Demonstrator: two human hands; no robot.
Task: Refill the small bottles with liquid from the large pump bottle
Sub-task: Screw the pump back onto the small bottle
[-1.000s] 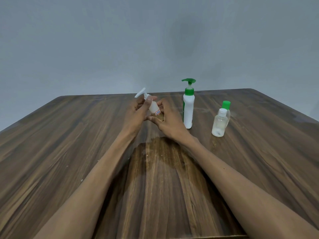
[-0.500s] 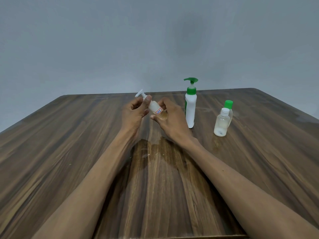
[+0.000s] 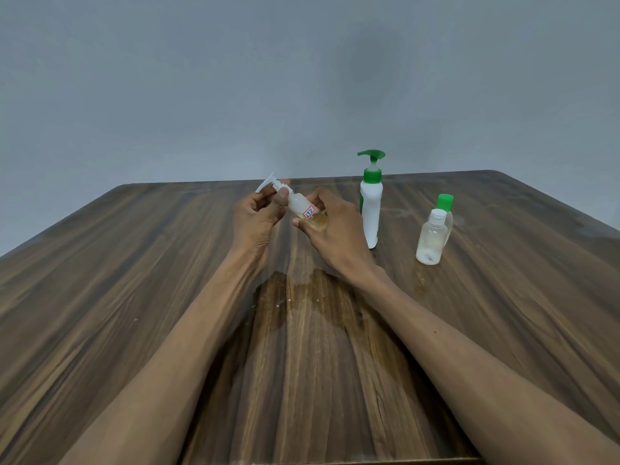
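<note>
Both hands meet above the middle of the counter [image 3: 134,297], sharing one small clear bottle [image 3: 307,213] held off the surface and tilted, its top leaning toward the left. The left hand [image 3: 256,219] has its grip closed round the bottle's neck, thumb and curled fingers pinching just under the white pump head [image 3: 268,185], whose nozzle sticks out to the upper left. The right hand [image 3: 330,229] grips the bottle's lower body, fingers wrapped round it from behind and the thumb in front. The bottle carries a small white label with a red border, and a yellowish liquid sits in its lower part.

Toward the far right of the counter stands the large pump bottle [image 3: 370,209], white with a green pump, upright. Further right, near the right edge, stand two small bottles just beside each other: a clear one with a white cap [image 3: 431,241] in front and a green-capped one [image 3: 446,206] behind it. A dark wet patch [image 3: 302,297] spreads on the counter between the forearms.
</note>
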